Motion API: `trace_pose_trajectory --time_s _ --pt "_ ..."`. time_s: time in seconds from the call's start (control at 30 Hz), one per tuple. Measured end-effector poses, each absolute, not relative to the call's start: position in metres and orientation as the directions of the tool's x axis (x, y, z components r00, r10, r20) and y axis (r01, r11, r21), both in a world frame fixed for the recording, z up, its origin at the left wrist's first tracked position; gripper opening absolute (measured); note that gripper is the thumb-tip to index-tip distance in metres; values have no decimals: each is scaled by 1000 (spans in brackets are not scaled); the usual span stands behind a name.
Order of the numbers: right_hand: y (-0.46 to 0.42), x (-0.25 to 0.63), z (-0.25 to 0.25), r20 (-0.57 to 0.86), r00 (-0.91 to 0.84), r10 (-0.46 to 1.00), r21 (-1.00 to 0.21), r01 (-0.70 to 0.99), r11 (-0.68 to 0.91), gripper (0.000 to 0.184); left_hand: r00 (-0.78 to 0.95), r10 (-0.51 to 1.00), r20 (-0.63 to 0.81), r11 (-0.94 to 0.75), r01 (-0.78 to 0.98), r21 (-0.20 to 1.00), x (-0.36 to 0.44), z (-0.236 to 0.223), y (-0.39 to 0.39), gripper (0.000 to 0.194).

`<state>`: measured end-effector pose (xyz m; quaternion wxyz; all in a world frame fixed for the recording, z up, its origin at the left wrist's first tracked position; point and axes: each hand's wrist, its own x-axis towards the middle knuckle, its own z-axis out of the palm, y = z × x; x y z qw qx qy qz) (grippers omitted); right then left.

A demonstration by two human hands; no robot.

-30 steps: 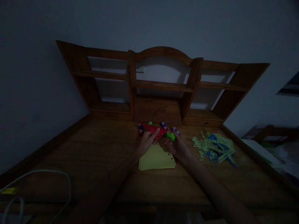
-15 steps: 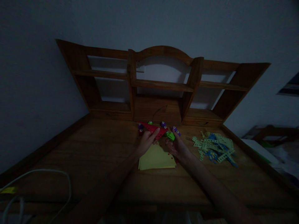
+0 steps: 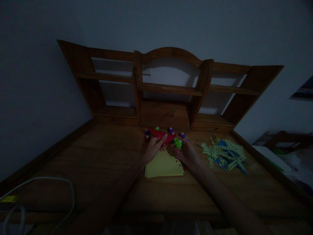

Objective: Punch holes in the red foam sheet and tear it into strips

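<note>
- The landmark is the yellow paper stack (image 3: 163, 166), which lies on the wooden desk (image 3: 110, 156); its far edge is covered by the hands.
- The left hand (image 3: 153, 148) is above the far left part of the yellow paper stack. It is closed on a red sheet (image 3: 158, 133), with the thumb on top; the fingers below are mostly hidden.
- The red sheet is tilted, with dark dots or holes in it, and it is located just beyond the yellow paper stack.
- The right hand (image 3: 186, 155) is at the far right corner of the yellow paper stack. It holds a green eyed piece (image 3: 178, 143) in a narrow grip, and its fingers are partly in shadow.
- The green eyed piece is near the right end of the red sheet; if they touch, I cannot tell.
- Beyond the yellow paper stack are small eyed pieces, among them a purple one (image 3: 170, 130) and another green one (image 3: 157, 128); the red sheet partly hides the second.
- Small red bits (image 3: 179, 165) are on the right side of the yellow paper stack.
- Well to the right of it is a tangled pile (image 3: 226, 154) of pale green and blue parts, whose single shapes are difficult to distinguish.
</note>
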<state>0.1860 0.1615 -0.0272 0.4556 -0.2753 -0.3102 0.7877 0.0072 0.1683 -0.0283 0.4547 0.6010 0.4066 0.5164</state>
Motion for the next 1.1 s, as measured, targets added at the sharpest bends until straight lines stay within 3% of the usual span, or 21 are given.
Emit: trace_pose_trajectory --time_s 0.1,0.57,1.1 --pt "159 188 -26 -114 -433 894 -724 -579 -374 16 122 963 239 -244 24 970 8 -29 169 53" --pt "157 188 -23 -115 -447 887 -733 -564 -380 21 105 966 235 -240 33 970 8 -24 168 54" --pt "159 193 -32 -51 -459 887 -837 -465 -288 19 60 958 280 -282 25 959 6 -27 171 54"
